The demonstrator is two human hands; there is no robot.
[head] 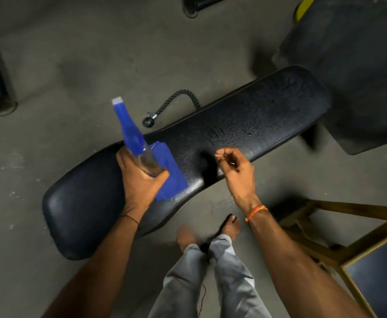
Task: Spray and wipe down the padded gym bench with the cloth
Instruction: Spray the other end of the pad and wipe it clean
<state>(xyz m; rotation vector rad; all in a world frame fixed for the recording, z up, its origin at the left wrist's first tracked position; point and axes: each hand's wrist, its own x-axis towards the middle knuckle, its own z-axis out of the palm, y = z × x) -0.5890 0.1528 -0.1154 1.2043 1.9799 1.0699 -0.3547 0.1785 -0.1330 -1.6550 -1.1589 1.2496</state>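
Observation:
A long black padded bench (268,115) runs diagonally from lower left to upper right, and its far half is speckled with spray droplets. A folded blue cloth (173,173) lies flat on the pad near the middle. My left hand (139,177) grips the clear body of a spray bottle (130,131) with a blue head, the nozzle pointing up and away over the floor. My right hand (235,166) hovers over the bench's near edge to the right of the cloth, fingers loosely curled and holding nothing.
A black rope handle with a ball end (165,109) lies on the grey floor behind the bench. A wooden-framed stool (339,244) stands at the lower right. Dark gym equipment (353,72) sits at the upper right. My legs and feet (211,260) stand beside the bench.

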